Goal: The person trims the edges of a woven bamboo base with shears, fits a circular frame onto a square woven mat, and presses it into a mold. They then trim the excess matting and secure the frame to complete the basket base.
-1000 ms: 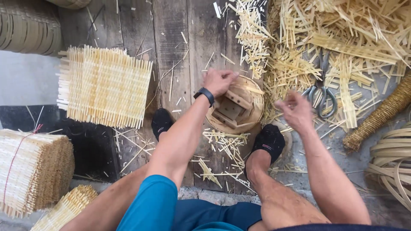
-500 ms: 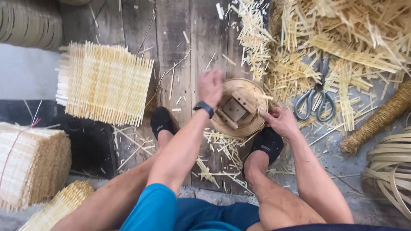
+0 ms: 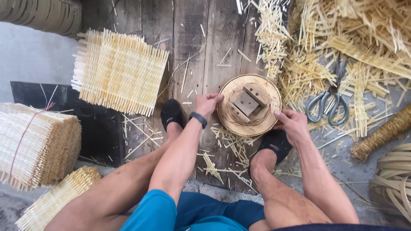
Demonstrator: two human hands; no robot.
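A round wooden mould with wooden blocks fixed on top lies on the plank floor between my feet. My left hand grips its left rim, fingers curled over the edge. On the right rim, my right hand holds on with the thumb on top. A dark watch sits on my left wrist. Both feet wear black shoes.
A stack of woven bamboo mats lies to the left. Bundled mats sit at the far left. Scissors rest among loose bamboo strips at the right. A straw brush and coiled strips lie far right.
My right hand came down from the strips onto the mould's right rim. My left hand shifted from the top of the mould to its left rim.
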